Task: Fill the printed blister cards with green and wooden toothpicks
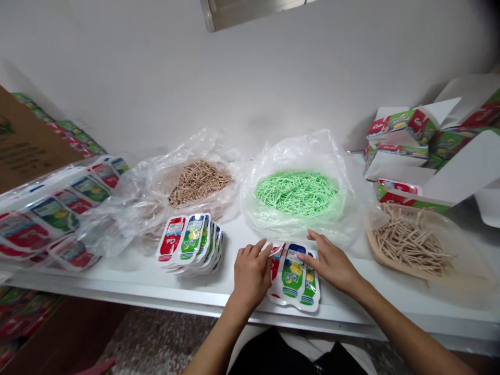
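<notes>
In front of the bag of green sticks (302,151), on the near part of the white table (230,234), printed packs (294,276) were laid flat and seemingly overlapped, with red and green bottle figures displayed. Their left edge was met by the left hand (252,271), whose fingers were curled; whether the edge was pinched cannot be told, the thumb being hidden. The right hand (332,263) was held wide, its thumb and fingers parted over the packs' right side, with nothing seen to be gripped. A taller stack of packs (190,244) was placed to the front left of the bag, a heap of brown sticks (201,182) to its left, and a basket of tan sticks (373,245) to its right. The step in hand was judged to be the squaring or sorting of the packs; for the next move, level pressure from both sides appeared to be required.
</notes>
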Available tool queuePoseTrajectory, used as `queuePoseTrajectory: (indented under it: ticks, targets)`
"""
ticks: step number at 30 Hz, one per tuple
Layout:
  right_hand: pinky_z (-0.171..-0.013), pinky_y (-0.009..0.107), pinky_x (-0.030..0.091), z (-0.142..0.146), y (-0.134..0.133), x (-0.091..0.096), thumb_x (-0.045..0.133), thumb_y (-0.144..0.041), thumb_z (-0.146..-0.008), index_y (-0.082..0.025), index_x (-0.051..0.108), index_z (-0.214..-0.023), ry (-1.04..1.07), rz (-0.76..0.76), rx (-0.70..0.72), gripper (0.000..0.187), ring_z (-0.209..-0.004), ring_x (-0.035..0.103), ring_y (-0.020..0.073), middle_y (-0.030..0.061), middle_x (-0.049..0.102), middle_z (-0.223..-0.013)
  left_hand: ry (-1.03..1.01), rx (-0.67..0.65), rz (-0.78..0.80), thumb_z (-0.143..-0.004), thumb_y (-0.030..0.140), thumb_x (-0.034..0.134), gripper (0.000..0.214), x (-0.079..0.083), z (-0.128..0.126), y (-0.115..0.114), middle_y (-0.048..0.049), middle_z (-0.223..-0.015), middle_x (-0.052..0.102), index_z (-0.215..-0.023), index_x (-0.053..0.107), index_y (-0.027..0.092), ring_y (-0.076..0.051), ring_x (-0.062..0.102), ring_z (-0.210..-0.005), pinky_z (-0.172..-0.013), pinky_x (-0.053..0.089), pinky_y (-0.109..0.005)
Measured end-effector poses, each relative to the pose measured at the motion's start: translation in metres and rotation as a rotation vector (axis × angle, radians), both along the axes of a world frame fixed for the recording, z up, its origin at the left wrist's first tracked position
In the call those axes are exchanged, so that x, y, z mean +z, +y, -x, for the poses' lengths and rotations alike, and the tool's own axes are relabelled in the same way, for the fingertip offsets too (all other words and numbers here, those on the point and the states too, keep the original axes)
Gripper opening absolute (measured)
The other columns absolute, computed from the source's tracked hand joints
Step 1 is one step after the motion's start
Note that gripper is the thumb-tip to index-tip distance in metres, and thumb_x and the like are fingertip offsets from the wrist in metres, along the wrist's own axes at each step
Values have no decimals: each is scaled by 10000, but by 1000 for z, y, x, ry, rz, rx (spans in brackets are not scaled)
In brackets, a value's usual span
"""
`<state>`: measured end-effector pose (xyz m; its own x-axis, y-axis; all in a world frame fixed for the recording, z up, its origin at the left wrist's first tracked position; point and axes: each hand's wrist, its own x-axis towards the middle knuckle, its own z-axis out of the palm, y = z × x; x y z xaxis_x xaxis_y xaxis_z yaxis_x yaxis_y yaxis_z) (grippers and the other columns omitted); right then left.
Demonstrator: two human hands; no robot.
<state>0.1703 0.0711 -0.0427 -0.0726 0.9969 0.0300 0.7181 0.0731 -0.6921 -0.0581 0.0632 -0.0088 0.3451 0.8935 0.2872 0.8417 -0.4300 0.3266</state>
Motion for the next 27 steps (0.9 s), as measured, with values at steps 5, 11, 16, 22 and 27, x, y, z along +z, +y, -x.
queuePoseTrajectory:
  ticks: [5,11,16,22,27]
  targets:
    - [-720,317,501,13,4,10,555,-485,-825,-189,615,-926,539,176,157,319,-799,641,210,33,676,-871,-629,-97,299,-853,195,447,294,3,4,-1,-71,-1053,692,-1088,624,195,-226,616,-948,-869,451,-404]
    - [-621,255,447,13,0,36,571,-424,-837,-173,599,-780,571,201,282,259,-695,569,157,-4,601,-726,-1339,41,823,-628,171,671,272,11,-16,-2,6,-735,628,-874,555,167,-130,582,-642,-596,453,-222]
    - [-555,224,357,16,0,55,540,-348,-859,-174,573,-699,342,49,312,238,-615,476,124,-28,510,-625,-1249,-33,919,-659,372,735,284,12,-26,-6,2,-667,576,-786,612,150,-117,536,-597,-608,452,-238]
    - [-571,217,362,15,12,72,525,-279,-856,-176,619,-755,284,73,396,173,-621,501,121,-22,575,-658,-952,-12,646,-697,404,708,280,21,-16,3,0,-690,512,-598,653,147,-110,489,-596,-514,407,-204]
    - [-540,202,346,18,21,81,534,-284,-862,-176,618,-752,218,-20,507,174,-594,501,109,-21,571,-648,-1317,66,820,-512,326,847,335,21,-13,10,-2,-582,599,-677,636,125,-114,534,-516,-536,447,-228]
